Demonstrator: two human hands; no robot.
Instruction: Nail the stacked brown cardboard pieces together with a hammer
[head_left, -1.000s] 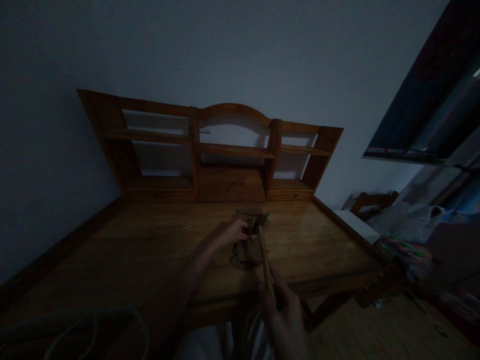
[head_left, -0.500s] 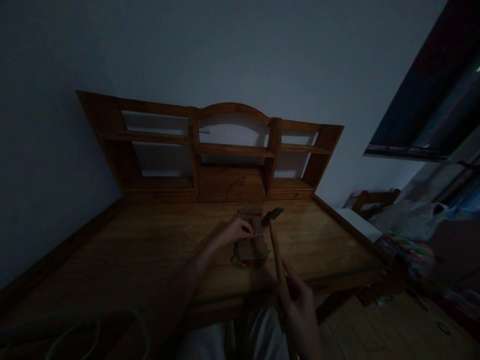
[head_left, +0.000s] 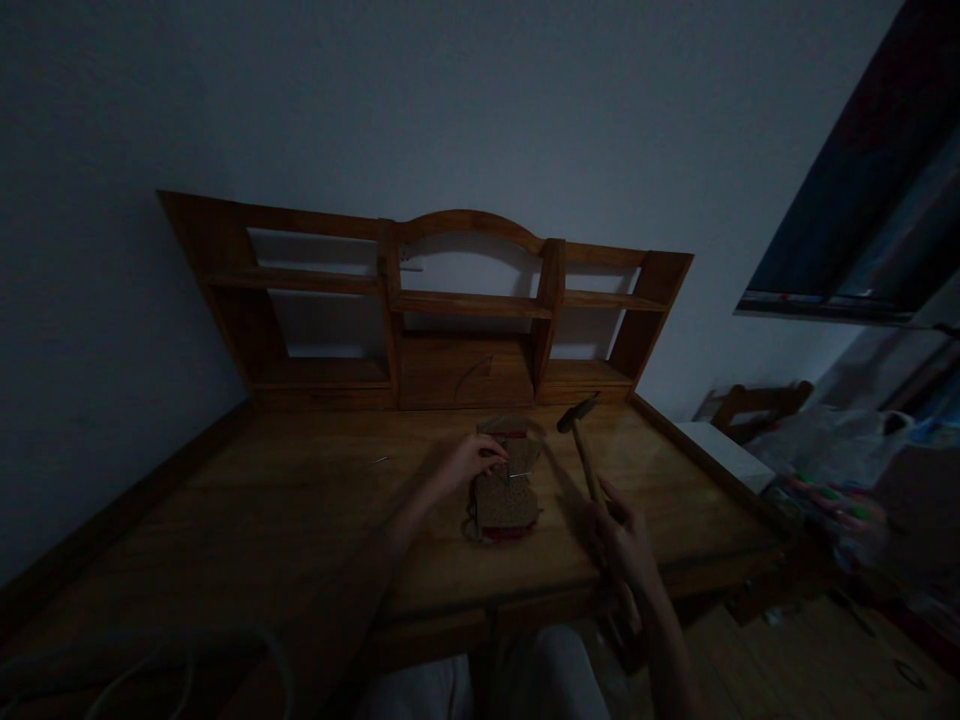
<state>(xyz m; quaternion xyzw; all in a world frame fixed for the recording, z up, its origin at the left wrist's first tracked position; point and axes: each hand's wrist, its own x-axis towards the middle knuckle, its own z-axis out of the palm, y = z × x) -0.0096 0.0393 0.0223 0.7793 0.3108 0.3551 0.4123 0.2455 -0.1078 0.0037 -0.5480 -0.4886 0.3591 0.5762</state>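
My right hand (head_left: 621, 535) grips the wooden handle of a hammer (head_left: 589, 455), its dark metal head raised above the desk, to the right of a brown, speckled flat piece with red edges (head_left: 508, 500). The fingers of my left hand (head_left: 480, 457) are pinched together over the upper left part of this piece. What they hold, if anything, is too small and dark to make out. A thin, shiny, nail-like rod (head_left: 520, 475) shows just right of those fingertips. Another thin metal bit (head_left: 379, 460) lies on the desk further left.
The wooden desk (head_left: 315, 510) has a shelf unit (head_left: 469, 300) along its back, against the wall. Right of the desk are a white box (head_left: 724, 450), a chair back (head_left: 761, 403) and plastic bags (head_left: 817, 435). Pale cables (head_left: 187, 660) curve at the lower left. The room is dim.
The hammer has swung up and to the right, away from the brown piece, with my right hand. My left hand stays pinched in nearly the same place.
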